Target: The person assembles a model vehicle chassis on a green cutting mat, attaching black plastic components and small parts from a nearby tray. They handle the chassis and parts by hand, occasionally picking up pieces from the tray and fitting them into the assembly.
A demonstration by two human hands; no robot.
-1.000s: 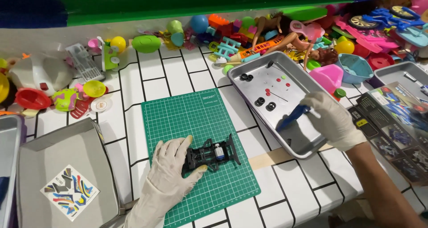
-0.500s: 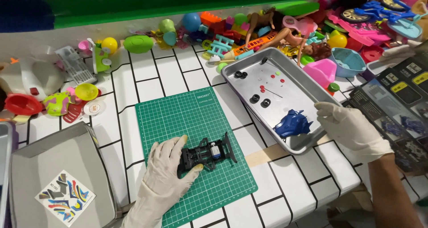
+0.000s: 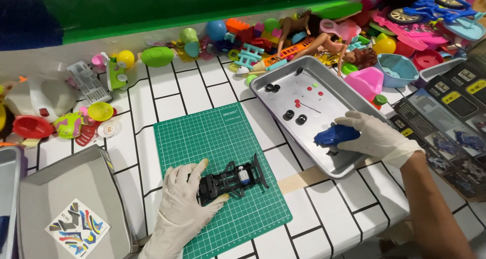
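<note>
Stickers (image 3: 77,229) in several colours lie on a sheet in the grey tray (image 3: 61,183) at the far left of the desk (image 3: 202,89), untouched. On the green cutting mat (image 3: 217,137) the left hand (image 3: 181,208) keeps its grip clamped on the black toy car chassis (image 3: 230,179), thumb and fingers pinching its rear end just as a second ago, so the frame has not shifted on the mat. The change is on the right: the right hand (image 3: 372,135), which a second ago held a slim blue piece above the metal tray (image 3: 283,82), now has its fingers closed over the blue car body shell (image 3: 335,135) (it sits low, at the tray's near corner, and whether it still touches the metal I cannot tell). Small black wheels (image 3: 295,117) and red bits stay scattered in the tray. Judging from this, the shell is being picked up while the chassis is held ready.
</note>
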